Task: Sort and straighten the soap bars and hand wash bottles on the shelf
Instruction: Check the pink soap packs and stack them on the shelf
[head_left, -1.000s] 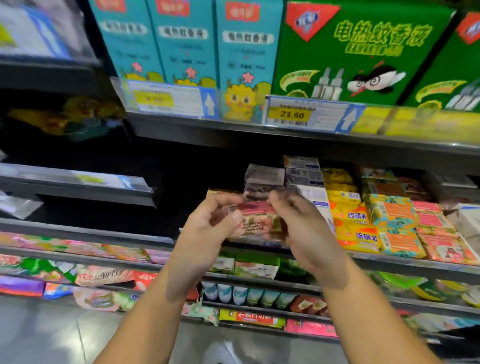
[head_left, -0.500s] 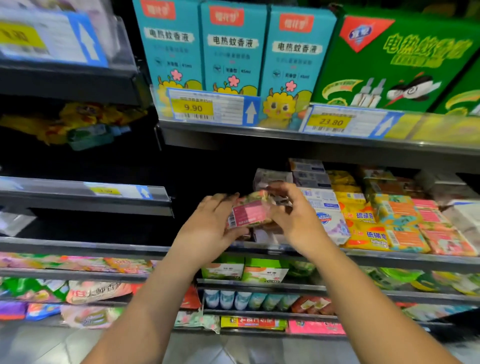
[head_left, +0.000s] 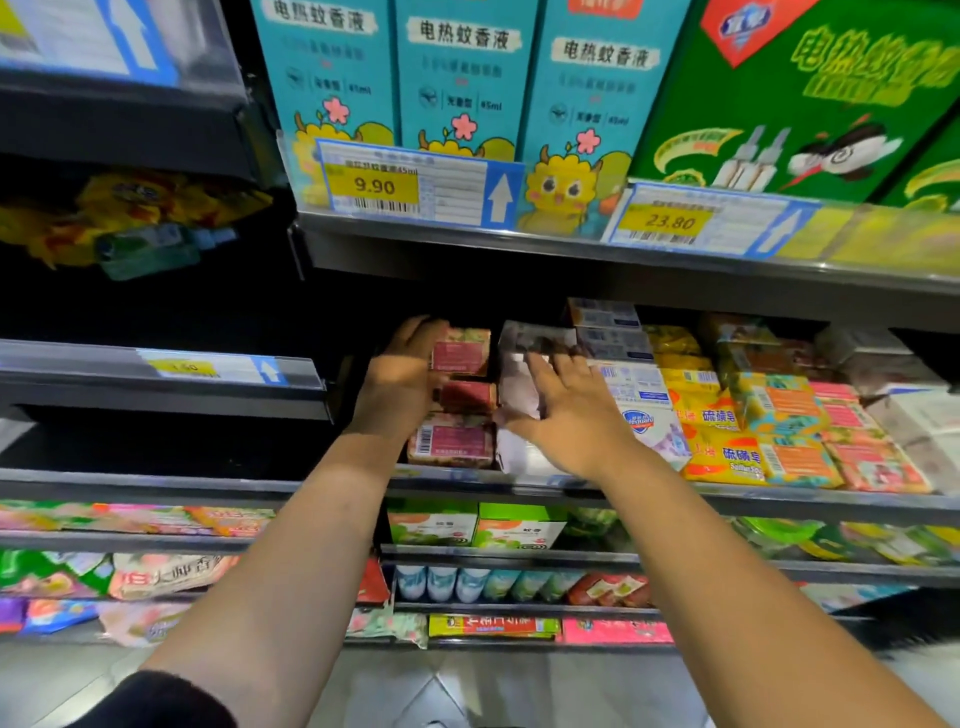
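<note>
Left grip (head_left: 400, 382) flat, fingers straight, vs side of red soap stack (head_left: 460, 400); right grip (head_left: 569, 415) splayed on white packs (head_left: 519, 374). Prob. light, stiff, slick-wrapped: take by sides.

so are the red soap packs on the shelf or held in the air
On the shelf: red soap packs rest there lined up, left hand touching their side.

Soap bars on the middle shelf (head_left: 779, 501), left to right. Three red bars (head_left: 452, 441) lie flat in one stack at the row's left end, the lowest with its barcode facing near. Just right stand grey-white packs (head_left: 519, 400), then white-blue boxes (head_left: 636, 387), yellow bars (head_left: 722, 454), orange-teal bars (head_left: 784, 415) and pink bars (head_left: 857, 457), stacked in rows running far.
</note>
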